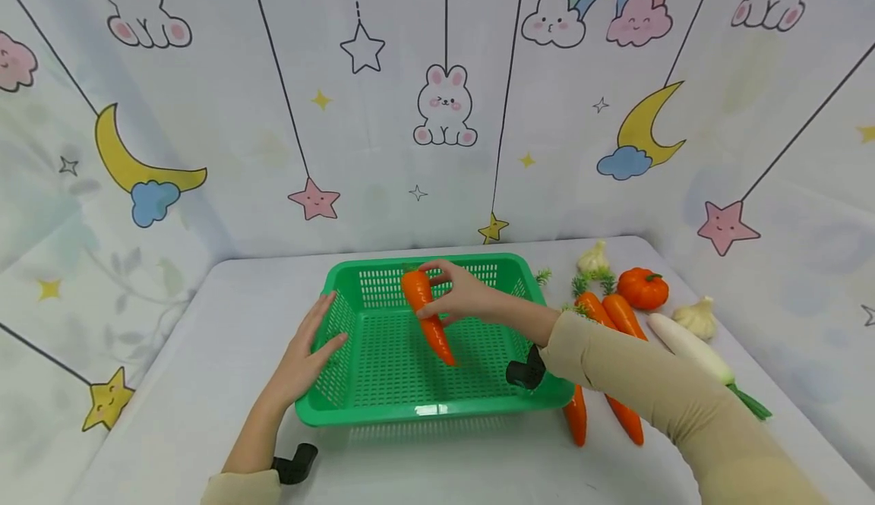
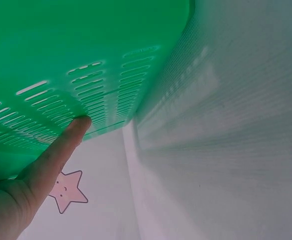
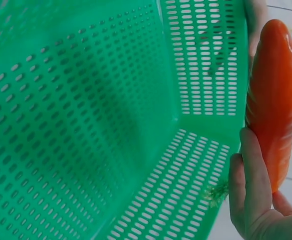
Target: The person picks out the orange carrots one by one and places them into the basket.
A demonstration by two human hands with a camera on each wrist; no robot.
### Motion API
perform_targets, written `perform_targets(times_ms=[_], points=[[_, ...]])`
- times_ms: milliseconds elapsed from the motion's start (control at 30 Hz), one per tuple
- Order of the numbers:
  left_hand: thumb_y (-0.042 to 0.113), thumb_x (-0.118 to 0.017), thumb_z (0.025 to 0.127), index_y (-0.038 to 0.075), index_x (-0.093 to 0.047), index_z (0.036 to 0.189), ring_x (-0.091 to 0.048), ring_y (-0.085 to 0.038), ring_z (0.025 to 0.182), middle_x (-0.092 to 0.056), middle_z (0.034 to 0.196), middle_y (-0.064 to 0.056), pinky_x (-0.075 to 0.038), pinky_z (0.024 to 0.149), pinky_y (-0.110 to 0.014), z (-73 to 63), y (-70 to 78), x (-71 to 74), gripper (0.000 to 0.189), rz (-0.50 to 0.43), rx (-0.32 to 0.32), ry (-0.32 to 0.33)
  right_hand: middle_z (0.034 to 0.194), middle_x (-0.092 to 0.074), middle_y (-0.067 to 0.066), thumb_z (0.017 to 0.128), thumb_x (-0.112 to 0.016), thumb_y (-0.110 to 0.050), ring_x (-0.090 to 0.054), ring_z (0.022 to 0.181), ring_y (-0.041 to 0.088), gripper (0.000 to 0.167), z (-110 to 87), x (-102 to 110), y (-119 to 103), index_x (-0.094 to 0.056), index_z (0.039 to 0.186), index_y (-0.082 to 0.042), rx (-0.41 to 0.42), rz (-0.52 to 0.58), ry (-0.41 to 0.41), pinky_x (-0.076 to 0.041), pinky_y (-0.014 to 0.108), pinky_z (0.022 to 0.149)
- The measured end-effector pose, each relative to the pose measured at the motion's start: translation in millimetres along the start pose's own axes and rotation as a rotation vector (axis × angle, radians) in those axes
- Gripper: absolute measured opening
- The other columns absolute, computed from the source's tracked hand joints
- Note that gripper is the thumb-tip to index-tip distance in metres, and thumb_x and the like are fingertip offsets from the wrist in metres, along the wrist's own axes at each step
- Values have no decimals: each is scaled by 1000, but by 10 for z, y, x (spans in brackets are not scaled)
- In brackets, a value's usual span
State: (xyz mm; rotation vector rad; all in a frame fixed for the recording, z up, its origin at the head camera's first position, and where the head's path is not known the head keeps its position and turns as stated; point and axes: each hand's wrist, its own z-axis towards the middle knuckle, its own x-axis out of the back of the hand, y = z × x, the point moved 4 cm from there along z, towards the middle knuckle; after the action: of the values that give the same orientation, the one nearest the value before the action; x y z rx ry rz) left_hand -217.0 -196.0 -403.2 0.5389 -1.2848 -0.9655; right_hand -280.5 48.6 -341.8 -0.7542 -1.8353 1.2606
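An orange carrot (image 1: 428, 315) is held over the green plastic basket (image 1: 437, 412), tilted with its narrow tip toward the near right. My right hand (image 1: 459, 292) grips it between thumb and fingers; in the right wrist view the fingers lie along the carrot (image 3: 274, 90). Against the basket's left side rests my left hand (image 1: 304, 357), fingers straight and thumb stretched over the rim. One straight finger (image 2: 68, 142) lies along the slotted outer wall in the left wrist view. No produce shows on the basket's visible floor.
Right of the basket lie several more carrots (image 1: 620, 315), a white radish (image 1: 690, 347), a small orange pumpkin (image 1: 642, 288) and two garlic bulbs (image 1: 696, 318). All are on a white table (image 1: 253, 300). A patterned curtain (image 1: 383, 148) hangs behind it.
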Motion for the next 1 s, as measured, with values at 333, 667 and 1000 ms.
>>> perform_targets(times_ms=[333,667,1000], points=[[28,-51,94,18,-18,148,-8,-40,136,-10,151,-16,-12,95,-70,5,7,6,64,-3,10,-8,125,-40,18,74,-72,-1,-58,94,32,70,283,-226,18,-38,134,-12,-20,-26,-55,-54,42,64],[28,-51,94,18,-18,148,-9,-40,135,-10,151,-15,-14,95,-70,-10,15,33,63,5,16,-5,119,-46,17,71,-75,-2,-57,92,29,69,581,-527,143,-41,130,-12,-88,-101,-100,-53,46,68],[29,-50,95,19,-18,148,-8,-41,135,-8,152,-14,-14,95,-71,-13,8,11,62,-7,19,-28,112,-50,16,71,-75,0,-57,88,29,70,767,-787,225,-39,131,-8,-140,-125,-99,-54,43,65]])
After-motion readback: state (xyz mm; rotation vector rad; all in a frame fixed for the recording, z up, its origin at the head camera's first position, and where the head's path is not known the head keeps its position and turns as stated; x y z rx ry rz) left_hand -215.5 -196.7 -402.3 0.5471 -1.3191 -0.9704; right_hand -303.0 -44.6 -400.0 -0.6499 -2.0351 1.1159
